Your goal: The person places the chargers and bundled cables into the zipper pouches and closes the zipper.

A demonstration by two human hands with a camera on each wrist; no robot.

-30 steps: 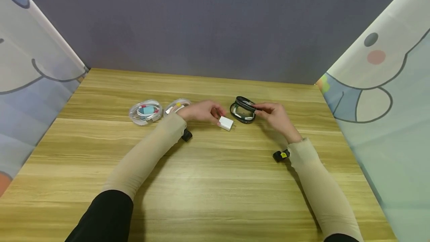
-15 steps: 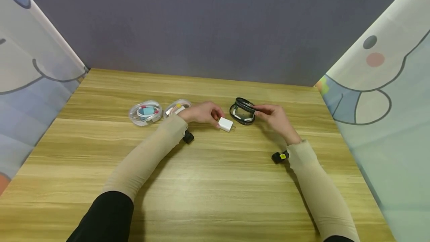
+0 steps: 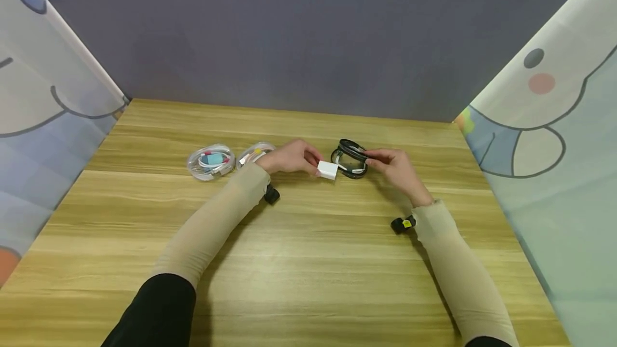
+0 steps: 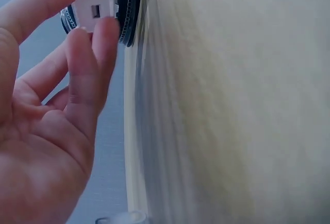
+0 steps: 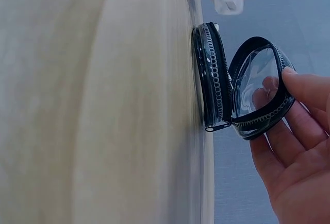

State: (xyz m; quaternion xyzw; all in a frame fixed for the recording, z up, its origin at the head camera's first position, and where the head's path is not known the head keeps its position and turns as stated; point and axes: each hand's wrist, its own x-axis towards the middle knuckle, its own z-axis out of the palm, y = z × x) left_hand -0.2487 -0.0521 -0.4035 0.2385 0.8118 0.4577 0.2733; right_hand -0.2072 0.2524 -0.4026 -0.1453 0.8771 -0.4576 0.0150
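In the head view my left hand pinches a white USB wall charger between thumb and fingers. Its USB port faces the palm in the left wrist view. Just right of it, a small clear zip case with black edging lies unzipped on the table. My right hand grips the rim of its raised lid, fingers behind the clear film and thumb in front. In the right wrist view the charger's prong end points towards the case, held apart from it.
Two clear round cases stand to the left on the wooden table: one holds a white cable and a light blue piece, the other is partly behind my left wrist. A grey panel rises behind the table.
My left hand has shifted the charger slightly up and right, close to the zip case, and turned it so the prongs no longer show in the head view. My right hand keeps holding the lid.
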